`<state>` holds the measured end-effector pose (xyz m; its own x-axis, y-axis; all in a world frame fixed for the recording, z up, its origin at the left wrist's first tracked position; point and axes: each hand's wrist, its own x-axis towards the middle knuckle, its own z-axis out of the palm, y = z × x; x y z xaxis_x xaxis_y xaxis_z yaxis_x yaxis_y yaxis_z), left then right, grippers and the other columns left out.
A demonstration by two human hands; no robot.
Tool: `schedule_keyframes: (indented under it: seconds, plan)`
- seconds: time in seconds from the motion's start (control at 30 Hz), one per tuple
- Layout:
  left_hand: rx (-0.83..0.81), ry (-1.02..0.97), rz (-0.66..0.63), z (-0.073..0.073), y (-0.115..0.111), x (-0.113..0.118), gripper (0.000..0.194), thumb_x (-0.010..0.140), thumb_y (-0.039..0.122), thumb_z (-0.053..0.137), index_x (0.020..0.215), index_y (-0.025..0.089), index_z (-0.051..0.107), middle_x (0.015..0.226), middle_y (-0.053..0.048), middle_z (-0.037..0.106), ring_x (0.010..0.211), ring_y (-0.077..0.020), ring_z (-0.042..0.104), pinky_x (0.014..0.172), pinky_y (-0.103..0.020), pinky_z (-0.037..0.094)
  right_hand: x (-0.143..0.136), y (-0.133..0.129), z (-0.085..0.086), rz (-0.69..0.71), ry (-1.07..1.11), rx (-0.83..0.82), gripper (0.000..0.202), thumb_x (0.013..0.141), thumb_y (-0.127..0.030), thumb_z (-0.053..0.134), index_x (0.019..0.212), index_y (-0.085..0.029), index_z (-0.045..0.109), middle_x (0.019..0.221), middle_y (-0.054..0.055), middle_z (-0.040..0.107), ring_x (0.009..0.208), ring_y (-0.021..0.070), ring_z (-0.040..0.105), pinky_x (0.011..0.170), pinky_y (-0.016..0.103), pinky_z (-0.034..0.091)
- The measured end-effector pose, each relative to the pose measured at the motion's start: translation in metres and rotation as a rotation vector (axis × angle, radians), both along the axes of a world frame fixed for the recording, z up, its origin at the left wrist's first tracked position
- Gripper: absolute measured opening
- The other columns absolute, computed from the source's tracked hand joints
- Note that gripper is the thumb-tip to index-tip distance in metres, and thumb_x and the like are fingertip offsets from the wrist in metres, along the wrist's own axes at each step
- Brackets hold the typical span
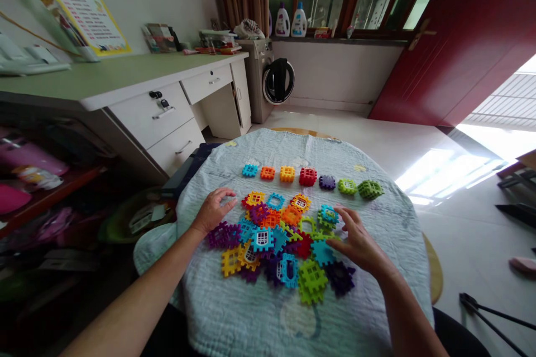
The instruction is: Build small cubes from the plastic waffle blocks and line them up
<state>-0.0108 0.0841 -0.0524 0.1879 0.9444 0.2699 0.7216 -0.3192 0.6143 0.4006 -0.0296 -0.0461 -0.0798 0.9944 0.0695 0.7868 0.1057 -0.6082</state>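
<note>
A heap of colourful plastic interlocking tiles (272, 218) with notched edges lies mid-table, some with white window lattices. My left hand (214, 211) is at the heap's left edge, fingers apart and holding nothing, close to purple tiles (224, 236). On the right side, my right hand (359, 235) has its fingers spread. Its fingertips are beside a blue window tile (329, 214), and its thumb is over the edge of a teal tile (322, 252); whether they touch is unclear. Behind the heap, small stacks form a row by colour, from blue (250, 170) through red (308, 177) to green (371, 189).
A pale blue cloth (288, 323) covers the round table. To the left stands a white desk (167, 106) with drawers. A washing machine (257, 81) with its door open is at the back. Black tripod-like legs (481, 304) are on the floor at right.
</note>
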Motion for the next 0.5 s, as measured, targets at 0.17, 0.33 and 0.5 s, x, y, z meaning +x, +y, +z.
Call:
schedule_keyframes:
  seconds: [0.17, 0.33, 0.5]
  plan:
    - [0.023, 0.173, -0.182, 0.025, -0.065, 0.029, 0.080, 0.069, 0.068, 0.067, 0.134, 0.025, 0.050, 0.147, -0.013, 0.038, 0.137, -0.0350, 0.034, 0.113, -0.053, 0.032, 0.003, -0.020, 0.014, 0.167, -0.166, -0.136, 0.106, 0.060, -0.043, 0.078, 0.151, -0.027, 0.026, 0.156, 0.012, 0.023, 0.144, 0.0352, 0.022, 0.113, 0.049, 0.029]
    - [0.122, 0.348, -0.390, 0.023, -0.129, 0.069, 0.105, 0.059, 0.079, 0.066, 0.147, 0.031, 0.034, 0.158, -0.012, 0.016, 0.142, -0.0453, 0.017, 0.111, -0.065, 0.025, -0.022, -0.025, 0.020, 0.145, -0.258, -0.266, 0.115, 0.054, -0.041, 0.082, 0.153, -0.028, 0.024, 0.161, 0.014, 0.013, 0.143, 0.0410, 0.022, 0.109, 0.057, 0.031]
    - [0.175, 0.465, -0.395, 0.006, -0.136, 0.090, 0.077, 0.081, 0.056, 0.060, 0.148, 0.030, 0.033, 0.158, -0.010, 0.023, 0.142, -0.0404, 0.019, 0.112, -0.060, 0.028, -0.040, -0.019, 0.019, 0.108, -0.253, -0.201, 0.095, 0.063, -0.032, 0.078, 0.147, -0.021, 0.037, 0.158, 0.017, 0.023, 0.140, 0.0374, 0.032, 0.112, 0.051, 0.031]
